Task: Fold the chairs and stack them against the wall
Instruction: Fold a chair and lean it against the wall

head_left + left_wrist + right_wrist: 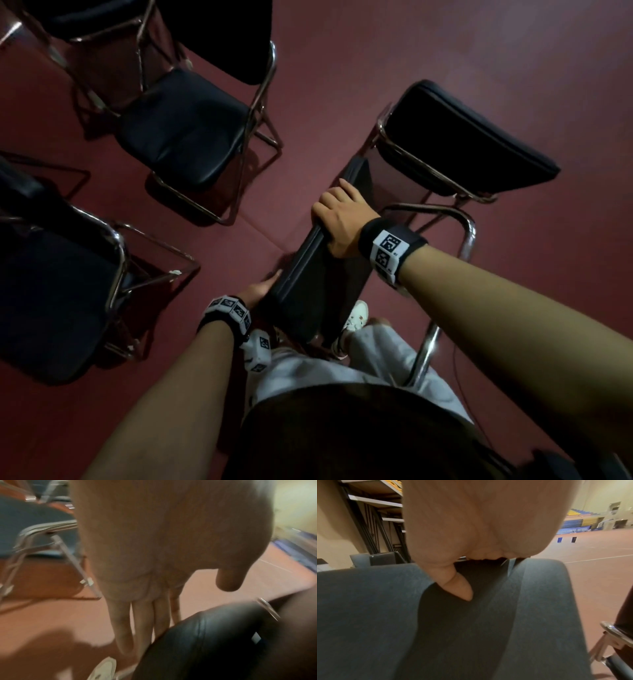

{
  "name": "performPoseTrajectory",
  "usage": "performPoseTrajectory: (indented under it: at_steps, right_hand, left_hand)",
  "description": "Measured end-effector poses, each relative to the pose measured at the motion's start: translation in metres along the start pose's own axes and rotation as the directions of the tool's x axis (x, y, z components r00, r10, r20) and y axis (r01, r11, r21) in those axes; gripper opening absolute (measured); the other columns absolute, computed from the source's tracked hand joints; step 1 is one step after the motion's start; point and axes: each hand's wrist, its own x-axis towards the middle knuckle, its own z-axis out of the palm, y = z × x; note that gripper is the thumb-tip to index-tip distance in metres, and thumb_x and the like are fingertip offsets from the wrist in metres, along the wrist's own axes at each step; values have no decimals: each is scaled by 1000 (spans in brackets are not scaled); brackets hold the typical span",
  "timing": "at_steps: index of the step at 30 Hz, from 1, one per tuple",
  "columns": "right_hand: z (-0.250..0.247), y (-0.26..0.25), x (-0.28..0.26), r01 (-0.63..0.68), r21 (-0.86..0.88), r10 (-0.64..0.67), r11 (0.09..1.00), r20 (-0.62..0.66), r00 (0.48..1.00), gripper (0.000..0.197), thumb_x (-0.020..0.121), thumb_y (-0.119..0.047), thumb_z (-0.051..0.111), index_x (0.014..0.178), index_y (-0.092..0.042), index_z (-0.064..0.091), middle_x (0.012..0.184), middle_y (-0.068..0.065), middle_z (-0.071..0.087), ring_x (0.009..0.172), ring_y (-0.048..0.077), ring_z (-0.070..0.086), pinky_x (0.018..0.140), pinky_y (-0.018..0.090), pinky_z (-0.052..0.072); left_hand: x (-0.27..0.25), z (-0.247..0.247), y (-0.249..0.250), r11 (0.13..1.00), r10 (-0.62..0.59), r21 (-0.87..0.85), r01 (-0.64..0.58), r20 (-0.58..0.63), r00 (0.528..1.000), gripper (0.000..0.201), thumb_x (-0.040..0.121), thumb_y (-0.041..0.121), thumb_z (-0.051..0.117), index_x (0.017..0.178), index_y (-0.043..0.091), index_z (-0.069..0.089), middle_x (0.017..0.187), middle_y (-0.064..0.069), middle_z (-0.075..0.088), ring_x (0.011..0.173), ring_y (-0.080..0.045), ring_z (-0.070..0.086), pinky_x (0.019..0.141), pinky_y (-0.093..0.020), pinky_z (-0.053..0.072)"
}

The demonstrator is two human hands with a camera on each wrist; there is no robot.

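Head view: you look steeply down from above at both forearms and the red floor [479,51]. Left wrist view: very near, along your palm toward that floor; blurred. Right wrist view: very near, level across the hall. All three share the black chair backrest [318,274].

Black-cushioned, chrome-framed chairs [181,126] on dark red floor [376,51]

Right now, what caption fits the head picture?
Right hand grips a chair's backrest; left hand touches its end.
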Motion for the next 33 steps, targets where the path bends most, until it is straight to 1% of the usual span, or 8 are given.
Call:
performPoseTrajectory:
  at_steps: [7,10,17,21,24,27,30,33]
  right_hand:
    - [-6,2,-12,-50,22,49,998,61,997,50,73,-32,60,123,-33,64,123,-1,56,130,27,41,122,48,6]
    - [-7,13,-17,-28,156,23,987,30,999,41,79,-22,59,119,-29,67,117,-3,63,124,25,48,121,45,11]
    - [-8,15,-72,-278,355,360,893,-190,913,51,82,-25,59,133,-26,57,148,10,43,136,39,35,113,63,28]
    - [16,27,-118,-815,380,859,438,92,504,79,89,-46,58,153,-23,18,162,10,4,144,44,18,113,65,21]
    - [42,35,-134,-792,610,824,-29,463,326,94,94,-34,62,156,-7,-3,159,23,17,133,45,43,111,56,38]
    - [50,34,-126,-557,736,702,-385,625,342,60,99,-30,56,140,6,31,116,24,64,84,32,72,83,56,58]
    - [38,34,-113,-471,768,687,-433,620,379,71,94,-57,53,139,-6,32,117,17,64,93,31,69,85,55,58]
    - [27,31,-104,-437,764,630,-474,641,438,95,83,-77,52,152,-20,18,129,7,55,112,32,62,95,54,53]
  left_hand:
    - [3,-3,-5,993,1,118,-19,156,988,107,74,90,44,125,-2,63,91,-19,70,82,-34,70,69,-35,57]
    - [-3,-5,9,954,32,295,-58,94,995,101,67,96,40,110,8,68,104,-19,67,101,-38,66,81,-38,50]
    - [6,-5,28,1000,-24,19,20,225,974,76,41,93,70,58,24,42,54,0,31,46,-14,25,53,-29,24]
    - [5,-4,39,990,-138,50,128,317,938,79,48,90,71,55,19,40,49,0,34,41,-13,28,47,-20,27]
    - [10,7,39,980,-195,122,159,413,890,85,43,96,67,55,13,51,52,-3,44,44,-15,38,54,-24,33]
    - [14,19,38,962,-251,212,173,428,868,104,46,98,60,62,-5,65,52,-21,56,48,-34,59,59,-32,47]
    - [21,24,40,944,-270,287,163,391,880,144,50,101,53,126,-21,50,104,-46,55,108,-61,55,81,-44,56]
    - [31,23,46,953,-238,263,148,353,905,140,46,101,54,107,-25,57,75,-25,70,72,-38,72,89,-53,57]
